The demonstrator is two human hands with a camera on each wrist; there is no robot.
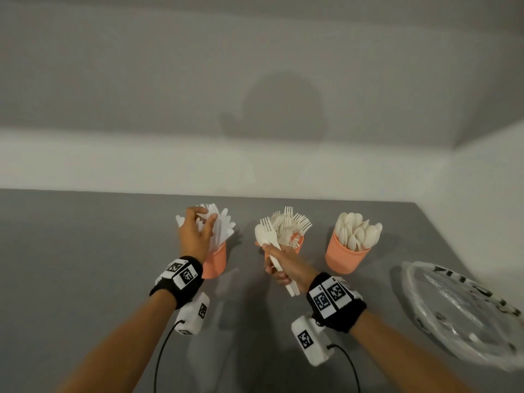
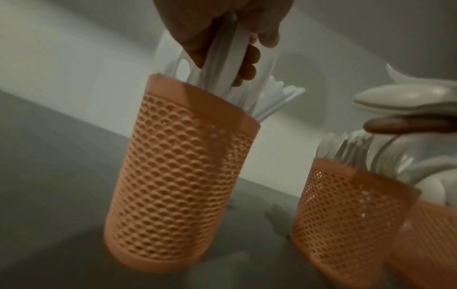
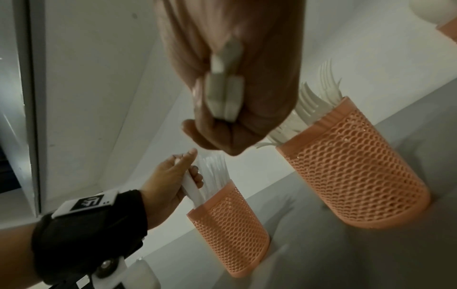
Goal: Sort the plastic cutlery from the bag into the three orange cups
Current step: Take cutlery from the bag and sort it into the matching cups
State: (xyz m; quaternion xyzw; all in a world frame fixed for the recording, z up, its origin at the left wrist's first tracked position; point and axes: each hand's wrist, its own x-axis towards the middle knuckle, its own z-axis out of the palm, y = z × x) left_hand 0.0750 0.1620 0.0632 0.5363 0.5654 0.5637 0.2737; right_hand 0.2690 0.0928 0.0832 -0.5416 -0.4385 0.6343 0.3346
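We are working at a grey table (image 1: 85, 251) with three orange mesh cups standing in a row along its far side. The left cup (image 1: 216, 262) is holding white knives (image 1: 224, 225), the middle cup (image 1: 296, 241) is holding forks (image 1: 292, 222), and the right cup (image 1: 344, 256) is holding spoons (image 1: 357, 231).

Our left hand (image 1: 195, 234) is reaching over the left cup. Its fingers (image 2: 248, 64) and thumb are curling round a white knife handle (image 3: 191, 187), and the lower end of that knife is sitting inside the cup among the other knives.

Our right hand (image 1: 283, 265) is hovering just in front of the middle cup, above the table. Its fingers are closing firmly round a small bundle of cream cutlery (image 1: 269, 236): a fork and a spoon are showing at the top, and the handle ends (image 3: 223, 97) are sticking out below the fist. We cannot tell exactly how many pieces the bundle is holding.

The clear plastic bag (image 1: 465, 310) with black lettering is lying on the table to the right, near the right cup but apart from it. We cannot tell whether any cutlery is inside it.

Black wrist straps with printed markers are sitting on both forearms.
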